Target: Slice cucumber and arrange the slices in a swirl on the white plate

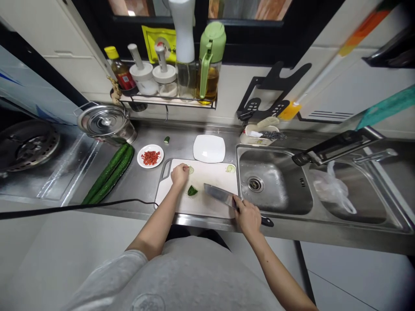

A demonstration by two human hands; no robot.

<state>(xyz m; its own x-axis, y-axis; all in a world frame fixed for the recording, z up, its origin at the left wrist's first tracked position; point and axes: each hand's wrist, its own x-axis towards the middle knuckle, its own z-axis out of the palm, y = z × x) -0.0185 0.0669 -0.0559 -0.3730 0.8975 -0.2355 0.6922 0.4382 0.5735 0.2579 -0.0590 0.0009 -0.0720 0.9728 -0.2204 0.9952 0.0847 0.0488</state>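
My right hand (249, 217) is wrapped round the black handle of a kitchen knife (220, 195). Its broad blade lies low over the right half of the white cutting board (214, 209), pointing left. On the board's upper left, my left hand (180, 175) has its fingers pinched together at a thin cucumber slice (191, 170); the fingertips are partly hidden. A short cucumber piece (192, 190) with dark green skin rests between the left hand and the blade. More pale cucumber slices (230, 169) lie at the board's upper right corner.
Behind the board stands a white plate (209, 148); left are a dish of chopped red pepper (151, 156), a cucumber end (166, 140), two whole cucumbers (112, 172) and a steel pot (106, 123). A double sink (275, 181) adjoins the right. A black cord (81, 208) crosses the left.
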